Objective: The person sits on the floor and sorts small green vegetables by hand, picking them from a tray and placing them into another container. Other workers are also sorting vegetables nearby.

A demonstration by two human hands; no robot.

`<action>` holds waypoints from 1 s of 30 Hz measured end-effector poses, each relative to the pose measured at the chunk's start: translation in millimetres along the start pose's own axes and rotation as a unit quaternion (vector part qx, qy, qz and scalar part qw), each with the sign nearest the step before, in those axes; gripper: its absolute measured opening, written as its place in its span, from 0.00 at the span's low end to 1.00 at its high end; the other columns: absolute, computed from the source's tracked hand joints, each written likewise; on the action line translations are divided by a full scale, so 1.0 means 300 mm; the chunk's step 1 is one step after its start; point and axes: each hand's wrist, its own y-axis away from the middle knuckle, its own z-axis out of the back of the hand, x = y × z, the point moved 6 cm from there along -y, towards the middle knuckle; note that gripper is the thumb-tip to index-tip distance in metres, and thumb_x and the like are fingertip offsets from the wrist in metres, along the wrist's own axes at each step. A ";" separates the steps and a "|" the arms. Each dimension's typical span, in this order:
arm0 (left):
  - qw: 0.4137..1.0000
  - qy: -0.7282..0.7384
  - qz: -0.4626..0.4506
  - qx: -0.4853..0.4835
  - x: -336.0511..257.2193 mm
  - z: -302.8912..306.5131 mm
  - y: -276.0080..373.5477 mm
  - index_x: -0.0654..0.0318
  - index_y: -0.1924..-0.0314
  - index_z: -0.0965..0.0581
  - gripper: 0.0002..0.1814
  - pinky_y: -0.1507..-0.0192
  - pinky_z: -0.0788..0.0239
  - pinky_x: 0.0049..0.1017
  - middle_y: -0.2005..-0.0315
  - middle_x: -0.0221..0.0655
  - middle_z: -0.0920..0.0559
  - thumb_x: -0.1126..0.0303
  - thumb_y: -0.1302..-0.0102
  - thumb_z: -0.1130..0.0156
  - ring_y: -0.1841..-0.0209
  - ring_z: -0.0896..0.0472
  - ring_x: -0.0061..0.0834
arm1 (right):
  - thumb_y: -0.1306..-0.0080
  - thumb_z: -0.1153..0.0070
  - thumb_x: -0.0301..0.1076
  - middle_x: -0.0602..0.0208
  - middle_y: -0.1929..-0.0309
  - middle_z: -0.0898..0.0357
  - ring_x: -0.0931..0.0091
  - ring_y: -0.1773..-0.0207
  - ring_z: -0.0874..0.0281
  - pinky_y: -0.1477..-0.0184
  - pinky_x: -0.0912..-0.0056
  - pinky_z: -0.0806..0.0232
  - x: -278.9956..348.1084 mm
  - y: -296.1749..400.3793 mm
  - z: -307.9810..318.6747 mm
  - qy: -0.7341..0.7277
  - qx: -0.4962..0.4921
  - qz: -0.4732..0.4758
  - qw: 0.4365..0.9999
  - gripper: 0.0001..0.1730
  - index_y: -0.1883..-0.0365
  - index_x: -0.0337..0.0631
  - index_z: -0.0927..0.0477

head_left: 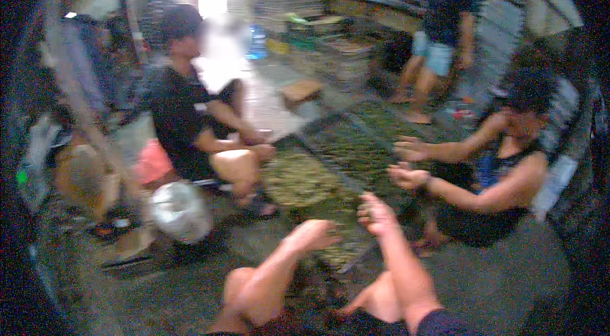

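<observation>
Blur softens the whole view. Low before me lies a wide spread of small greenish pieces point(305, 179), paler at the left and darker green towards the back, with dark straight bars or edges across it. My left hand point(317, 234) is over the near part of the spread, its fingers bent towards the right; whether it holds anything is not visible. To its right and slightly farther off, my right hand point(374, 214) is raised with curled fingers, close to the end of a dark bar; its grip is unclear.
One person point(176, 112) sits at the left, another point(500, 164) at the right with both hands over the spread. A third person point(445, 17) stands behind. A whitish round bag or container point(181, 212) is on the floor at left. A brown stool or box point(301, 90) stands beyond the spread.
</observation>
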 end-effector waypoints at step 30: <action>1.000 0.000 0.022 0.021 -0.068 0.073 0.034 0.59 0.46 0.21 0.31 0.46 0.27 0.39 0.56 0.46 0.16 0.44 0.42 0.35 0.51 0.19 0.46 | 0.41 0.50 0.32 0.70 0.72 0.23 0.77 0.76 0.22 0.82 0.76 0.31 0.053 0.041 -0.026 0.005 -0.049 0.043 0.998 0.14 0.56 0.44 0.21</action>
